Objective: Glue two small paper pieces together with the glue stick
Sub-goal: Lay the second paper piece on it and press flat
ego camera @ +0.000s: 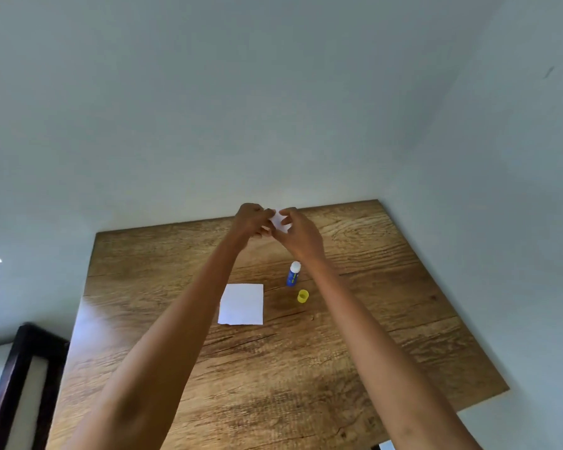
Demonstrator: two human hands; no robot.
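Both my hands are raised over the far part of the wooden table [355, 336], pinching one small white paper piece [281, 220] between them. My left hand [251, 222] grips its left side and my right hand [298, 233] its right side; most of the piece is hidden by fingers, so whether it is a single layer or two I cannot tell. A blue glue stick [293, 274] stands upright and uncapped, white glue showing on top, under my right wrist. Its yellow cap [303, 296] lies just in front of it. A larger white paper square [242, 304] lies flat on the table.
The table stands in a corner, with pale walls behind it and on the right. A dark wooden frame [20, 384] stands off the table's left edge. The table's right edge runs diagonally toward the lower right.
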